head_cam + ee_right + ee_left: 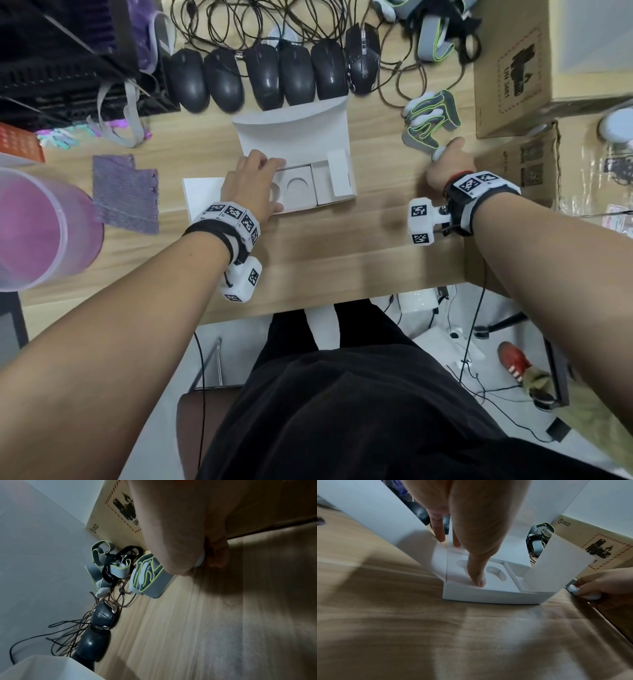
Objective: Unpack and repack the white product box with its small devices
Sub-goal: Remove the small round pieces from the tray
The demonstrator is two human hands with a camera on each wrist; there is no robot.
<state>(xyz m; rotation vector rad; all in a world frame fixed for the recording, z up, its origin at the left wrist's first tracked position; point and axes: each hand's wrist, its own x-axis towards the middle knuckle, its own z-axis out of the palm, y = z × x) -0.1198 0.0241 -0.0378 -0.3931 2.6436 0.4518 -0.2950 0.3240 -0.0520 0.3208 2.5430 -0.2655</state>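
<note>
Left hand (251, 185): fingers straight, pressing white product box (301, 164), table centre; keep it pinned. Right hand (448, 164), 3 o'clock of box: curled round small white device (585, 593); lower it squarely into round recess (297, 184).

White folding cardboard product box (294, 137): plain white throughout, insert included. Wooden table (308, 260): light brown grain. Six computer mice (274, 78): glossy black. Fabric strap (432, 120): grey, neon-green edging. Wrist-band markers (233, 214): black-and-white squares. Cloth (125, 193): purple. Cardboard carton (513, 68): brown, black print.
</note>
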